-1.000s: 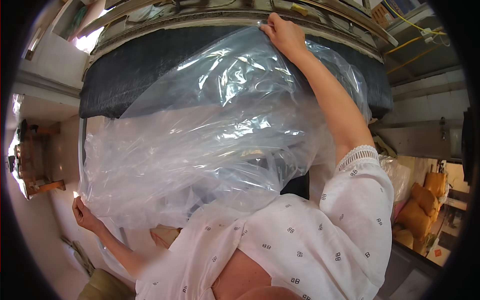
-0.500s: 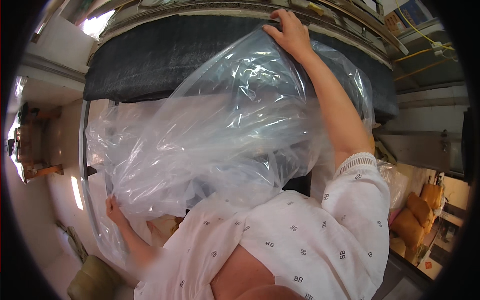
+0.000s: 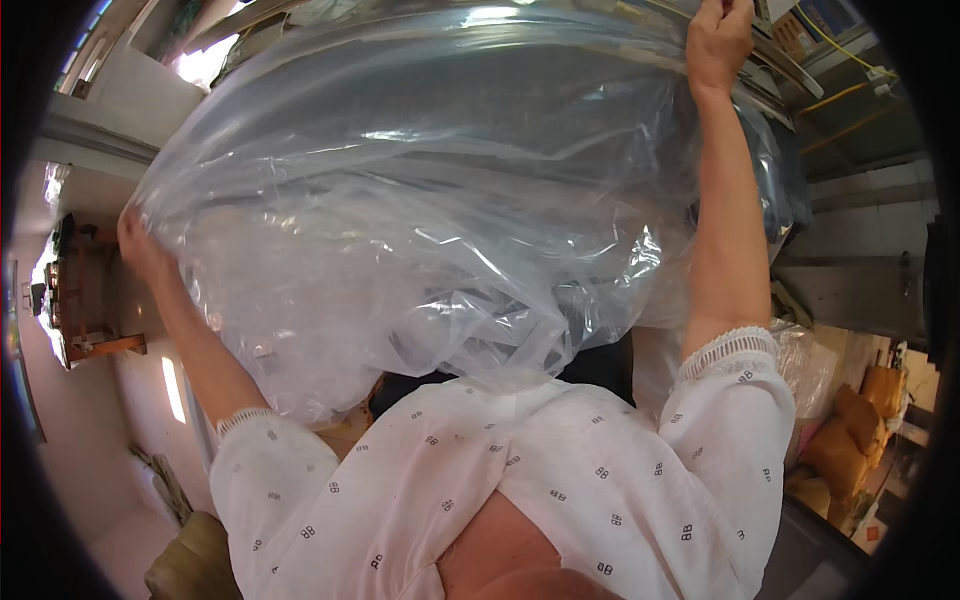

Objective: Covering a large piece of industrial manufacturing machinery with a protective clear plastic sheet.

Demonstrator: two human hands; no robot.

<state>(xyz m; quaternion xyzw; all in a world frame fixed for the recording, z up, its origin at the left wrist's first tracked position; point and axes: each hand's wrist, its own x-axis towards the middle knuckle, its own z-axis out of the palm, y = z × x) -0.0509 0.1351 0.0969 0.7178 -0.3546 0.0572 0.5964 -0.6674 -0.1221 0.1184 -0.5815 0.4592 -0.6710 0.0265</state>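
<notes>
Clear plastic bag over dark cushion, both hands gripping.

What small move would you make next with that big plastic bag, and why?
Probably draw the clear plastic bag further over the dark bulky thing: the left hand and right hand hold it spread wide, yet much of it bunches loosely near the person's chest.

Large clear plastic bag spread across centre; yellow-orange filled sacks piled lower right
</notes>
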